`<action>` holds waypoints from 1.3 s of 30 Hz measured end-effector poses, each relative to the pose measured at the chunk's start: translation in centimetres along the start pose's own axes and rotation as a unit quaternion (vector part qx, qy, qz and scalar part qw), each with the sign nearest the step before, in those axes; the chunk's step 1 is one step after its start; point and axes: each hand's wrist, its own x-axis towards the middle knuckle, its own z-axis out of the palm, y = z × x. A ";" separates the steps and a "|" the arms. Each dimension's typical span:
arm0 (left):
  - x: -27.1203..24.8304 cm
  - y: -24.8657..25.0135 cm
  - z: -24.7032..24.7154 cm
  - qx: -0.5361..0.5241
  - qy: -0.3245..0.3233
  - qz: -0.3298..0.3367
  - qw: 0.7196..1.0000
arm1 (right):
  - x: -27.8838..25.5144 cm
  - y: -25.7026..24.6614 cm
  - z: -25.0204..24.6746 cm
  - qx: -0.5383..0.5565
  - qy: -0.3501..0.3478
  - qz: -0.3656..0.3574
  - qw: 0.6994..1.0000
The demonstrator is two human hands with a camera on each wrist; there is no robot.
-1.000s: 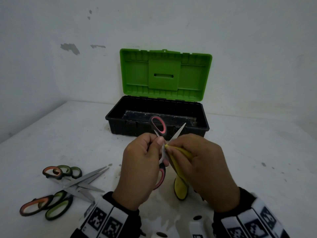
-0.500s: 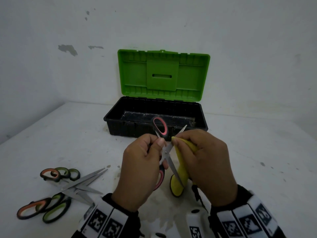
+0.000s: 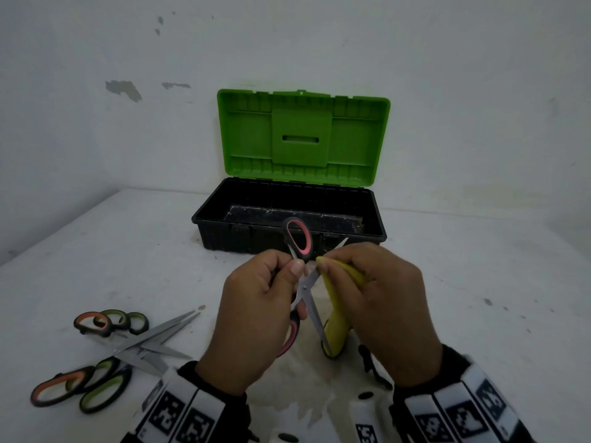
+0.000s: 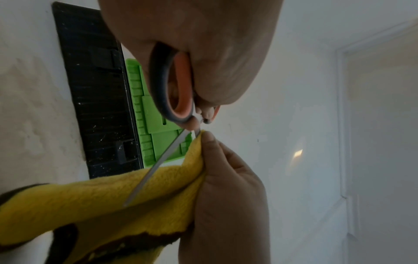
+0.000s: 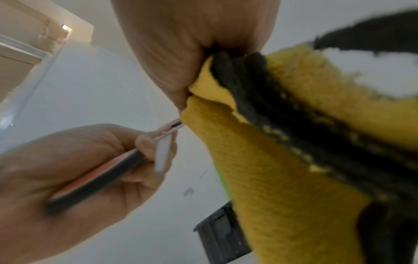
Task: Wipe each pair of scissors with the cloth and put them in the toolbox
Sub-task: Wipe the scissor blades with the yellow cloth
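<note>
My left hand (image 3: 256, 318) grips the lower handle of a pair of black-and-pink scissors (image 3: 302, 284), blades spread apart, in front of the toolbox. My right hand (image 3: 377, 302) holds a yellow cloth (image 3: 335, 327) with a dark edge, pinched round one blade near the pivot. That blade's tip sticks out past my right fingers. The other blade (image 4: 156, 167) lies across the cloth (image 4: 95, 200) in the left wrist view. In the right wrist view the cloth (image 5: 282, 178) fills the right side and the left hand (image 5: 74, 171) holds the handle. The black toolbox (image 3: 377, 230) stands behind with its green lid (image 3: 302, 137) up.
Several more scissors (image 3: 105, 350) with orange and green handles lie in a loose pile on the white table (image 3: 495, 314) at the front left. White walls stand close behind the toolbox and on the left. A damp patch marks the table below my hands.
The cloth in my right hand has slid up along the blade toward the pivot. The scissors and both hands have shifted slightly up and away from me.
</note>
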 end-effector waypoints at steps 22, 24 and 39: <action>-0.4 -0.3 -0.1 -0.074 0.004 -0.124 0.989 | 2.1 -0.5 -3.6 0.042 0.025 0.168 0.985; -0.2 -0.2 0.1 -0.099 0.006 -0.143 0.985 | 1.5 -1.6 -3.1 0.056 -0.014 0.130 0.990; -0.4 0.3 0.1 -0.042 -0.012 -0.119 0.992 | -0.6 -1.3 -0.4 0.024 -0.035 -0.026 0.999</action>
